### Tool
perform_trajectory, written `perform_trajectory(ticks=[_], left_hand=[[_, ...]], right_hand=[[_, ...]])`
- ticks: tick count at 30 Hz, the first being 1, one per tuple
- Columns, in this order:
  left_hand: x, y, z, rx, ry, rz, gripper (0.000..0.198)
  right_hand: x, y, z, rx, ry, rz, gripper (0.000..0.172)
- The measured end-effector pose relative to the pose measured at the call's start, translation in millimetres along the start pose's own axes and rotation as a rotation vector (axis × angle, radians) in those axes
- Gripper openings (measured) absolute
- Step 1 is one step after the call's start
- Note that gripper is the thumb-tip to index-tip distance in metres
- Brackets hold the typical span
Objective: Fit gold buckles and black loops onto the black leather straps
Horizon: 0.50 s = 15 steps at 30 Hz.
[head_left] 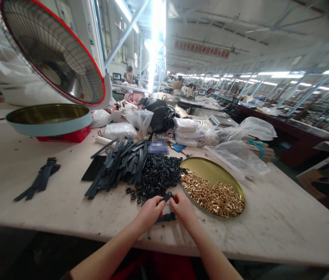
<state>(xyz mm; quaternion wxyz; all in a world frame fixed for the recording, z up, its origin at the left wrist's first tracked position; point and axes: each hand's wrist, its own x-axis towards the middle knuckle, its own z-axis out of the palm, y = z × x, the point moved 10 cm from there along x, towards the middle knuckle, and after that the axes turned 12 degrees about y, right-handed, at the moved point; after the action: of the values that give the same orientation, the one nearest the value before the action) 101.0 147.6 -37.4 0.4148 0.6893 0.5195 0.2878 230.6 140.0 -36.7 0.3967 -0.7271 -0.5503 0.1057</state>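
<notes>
Grip of left hand point(152, 210) and right hand point(183, 208) alike is pinched around a dark strap point(167, 196), held over the tabletop point(94, 217) near its front edge. It is judged light and pliable, best taken flat by its ends; movement is bounded by black loops point(161, 175) ahead and the round tray point(208, 168) rightward, while wider room is found leftward.

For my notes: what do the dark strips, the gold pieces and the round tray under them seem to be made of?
Dark strips: perhaps leather or a synthetic, fairly matte; thin flat bands with faint sheen.
Gold pieces: probably metal or metal-plated, shiny; they throw sharp glints.
Round tray: likely metal, smooth gold-coloured finish; soft sheen, thin rim.
</notes>
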Motion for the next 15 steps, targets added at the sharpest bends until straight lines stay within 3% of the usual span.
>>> perform_trajectory(ticks=[6,11,15], left_hand=[[3,-6,7.9,0.029,-0.007,0.009,0.03],[3,5,1.9,0.116,0.041,0.053,0.027],[2,10,-5.0,0.22,0.097,0.067,0.023]], right_hand=[[-3,7,-7,-0.006,-0.013,0.005,0.017],[-11,-10,-10,0.103,-0.085,0.011,0.021],[-16,-21,-18,0.2,-0.047,0.048,0.019]])
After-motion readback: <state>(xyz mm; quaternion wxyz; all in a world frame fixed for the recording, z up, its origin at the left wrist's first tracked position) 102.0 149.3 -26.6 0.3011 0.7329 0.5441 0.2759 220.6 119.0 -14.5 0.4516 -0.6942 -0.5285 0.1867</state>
